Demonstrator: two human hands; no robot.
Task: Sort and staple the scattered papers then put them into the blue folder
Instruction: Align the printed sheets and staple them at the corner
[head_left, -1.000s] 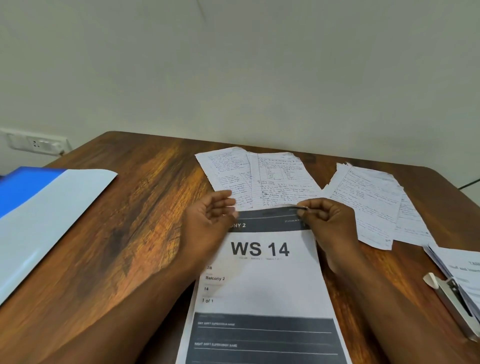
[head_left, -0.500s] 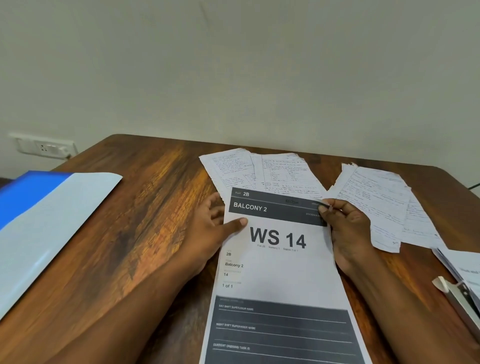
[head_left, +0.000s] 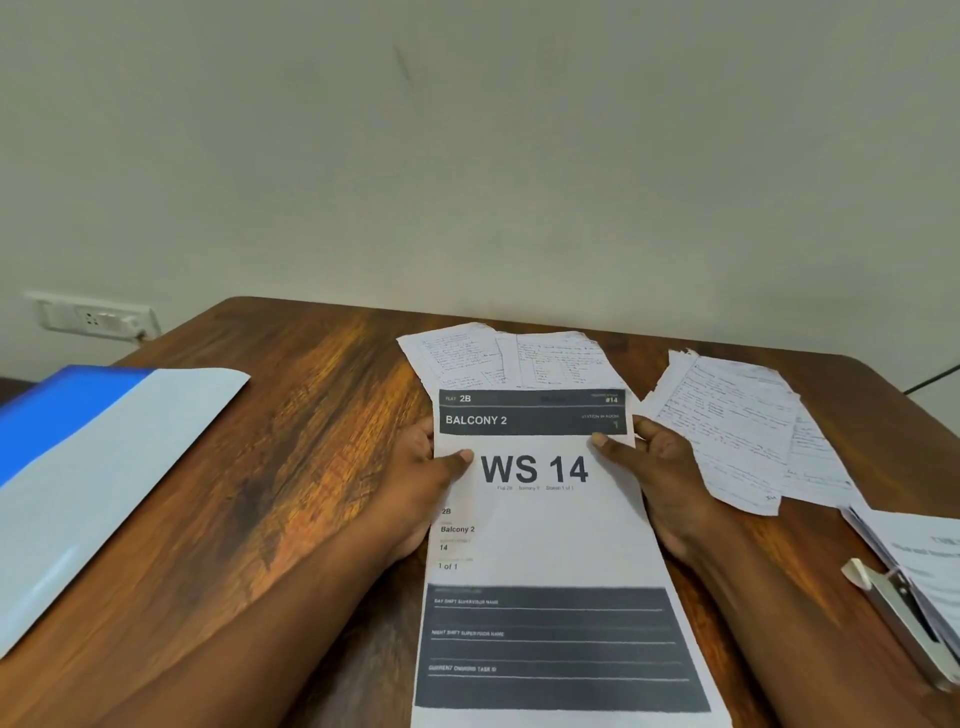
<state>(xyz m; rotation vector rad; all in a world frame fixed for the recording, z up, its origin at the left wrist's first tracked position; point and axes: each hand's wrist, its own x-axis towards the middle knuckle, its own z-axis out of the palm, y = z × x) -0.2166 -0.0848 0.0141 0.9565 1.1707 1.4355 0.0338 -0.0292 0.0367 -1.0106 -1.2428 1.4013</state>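
Note:
A printed sheet marked "WS 14" (head_left: 545, 540) is held up in front of me over the wooden table (head_left: 291, 441). My left hand (head_left: 415, 488) grips its left edge, thumb on the front. My right hand (head_left: 660, 483) grips its right edge the same way. Behind the sheet lie two handwritten pages (head_left: 504, 358). A pile of handwritten pages (head_left: 737, 431) lies to the right. The blue folder (head_left: 67, 400) sits at the far left with a pale sheet (head_left: 104, 483) over it. A metal stapler (head_left: 909, 618) lies at the right edge.
More printed papers (head_left: 924, 556) lie at the right edge beside the stapler. A wall socket (head_left: 93, 317) is on the wall at the left. A dark cable (head_left: 935, 374) runs off the table's far right corner. Bare wood shows between the folder and my left arm.
The "WS 14" sheet has been lifted and tilted up toward me. My left thumb moved onto its front, and my right hand shifted from pinching the top corner to gripping the right edge.

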